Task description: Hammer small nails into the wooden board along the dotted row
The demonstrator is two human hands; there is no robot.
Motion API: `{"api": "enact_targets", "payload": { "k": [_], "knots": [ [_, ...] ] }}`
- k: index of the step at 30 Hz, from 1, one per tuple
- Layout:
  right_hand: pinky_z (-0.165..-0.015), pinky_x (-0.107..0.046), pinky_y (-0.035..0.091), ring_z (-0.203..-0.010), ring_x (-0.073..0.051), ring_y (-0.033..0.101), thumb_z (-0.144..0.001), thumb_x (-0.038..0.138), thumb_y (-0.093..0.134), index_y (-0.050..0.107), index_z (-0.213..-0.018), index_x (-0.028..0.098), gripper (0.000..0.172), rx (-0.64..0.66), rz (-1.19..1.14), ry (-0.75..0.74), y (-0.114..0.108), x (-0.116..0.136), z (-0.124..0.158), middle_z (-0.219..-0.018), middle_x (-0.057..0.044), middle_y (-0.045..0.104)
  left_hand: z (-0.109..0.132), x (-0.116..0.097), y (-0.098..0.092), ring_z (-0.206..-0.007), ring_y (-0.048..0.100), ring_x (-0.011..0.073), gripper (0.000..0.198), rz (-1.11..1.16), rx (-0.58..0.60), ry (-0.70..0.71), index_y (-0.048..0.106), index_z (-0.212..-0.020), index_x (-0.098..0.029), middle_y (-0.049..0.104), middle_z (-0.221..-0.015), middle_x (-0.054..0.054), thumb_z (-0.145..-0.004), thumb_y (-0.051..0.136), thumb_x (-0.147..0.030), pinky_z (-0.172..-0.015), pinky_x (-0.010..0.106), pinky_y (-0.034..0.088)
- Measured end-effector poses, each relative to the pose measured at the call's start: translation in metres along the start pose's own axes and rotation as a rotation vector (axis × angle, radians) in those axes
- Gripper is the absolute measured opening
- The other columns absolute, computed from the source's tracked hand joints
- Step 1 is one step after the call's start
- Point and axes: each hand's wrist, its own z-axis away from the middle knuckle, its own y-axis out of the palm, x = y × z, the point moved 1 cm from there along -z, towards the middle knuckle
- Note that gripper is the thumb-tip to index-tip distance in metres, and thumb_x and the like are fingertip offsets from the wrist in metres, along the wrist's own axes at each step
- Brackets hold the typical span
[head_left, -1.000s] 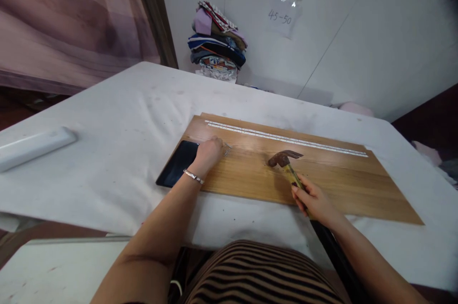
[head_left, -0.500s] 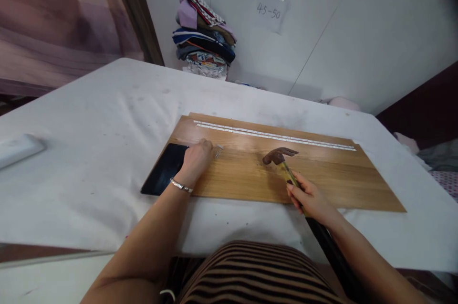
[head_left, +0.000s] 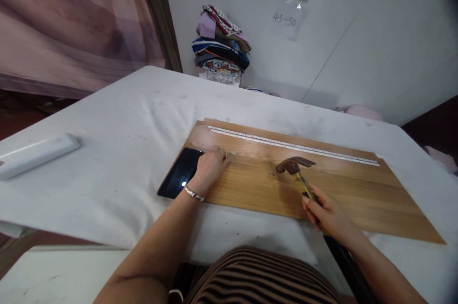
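Note:
My left hand [head_left: 212, 164], with a silver bracelet on its wrist, rests low over the left part of a wooden board [head_left: 250, 184]. Its fingers are pinched together at a few thin metal nails [head_left: 232, 156]; how many they grip is hidden. Under and beside that hand lies a dark, shiny phone or tablet [head_left: 181, 172], partly covered by it. My right hand [head_left: 327, 215] is wrapped around the yellow-and-black handle of a claw hammer [head_left: 291, 165]. The rusty head hovers above the middle of the board, claw pointing right.
Two white measuring strips [head_left: 293, 145] run along the board's far side. A white cloth [head_left: 118, 161] covers the table. At the left lies a long white object [head_left: 39, 153]. Folded clothes [head_left: 222, 46] are stacked by the wall, and a pink curtain [head_left: 71, 17] hangs left.
The view has shifted, so the scene sits further right and slightly lower. My left fingertips have come closer to the nails. The hammer stays in my right hand over the board.

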Motion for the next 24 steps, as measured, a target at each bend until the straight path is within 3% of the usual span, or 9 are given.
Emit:
{"api": "enact_targets", "payload": {
  "k": [7, 24],
  "knots": [
    [-0.039, -0.023, 0.036, -0.038, -0.009, 0.04, -0.084, 0.056, 0.059, 0.053, -0.091, 0.022, 0.035, 0.015, 0.028, 0.004, 0.0028, 0.0095, 0.0022, -0.051, 0.008, 0.046, 0.0028, 0.0002, -0.0011, -0.093, 0.07, 0.0244, 0.028, -0.036, 0.025, -0.013, 0.067, -0.097, -0.016, 0.07, -0.103, 0.01, -0.095, 0.04, -0.02, -0.073, 0.03, 0.05],
    [-0.035, -0.023, 0.039, -0.043, -0.009, 0.042, -0.081, 0.054, 0.061, 0.053, -0.101, 0.022, 0.038, -0.023, -0.004, -0.002, 0.0067, 0.0057, 0.0058, -0.067, 0.006, 0.05, -0.0037, 0.0038, 0.0077, -0.097, 0.071, 0.0258, 0.027, -0.013, 0.027, 0.007, 0.066, -0.103, -0.012, 0.071, -0.103, 0.015, -0.094, 0.041, -0.017, -0.078, 0.032, 0.053]
  ]
}}
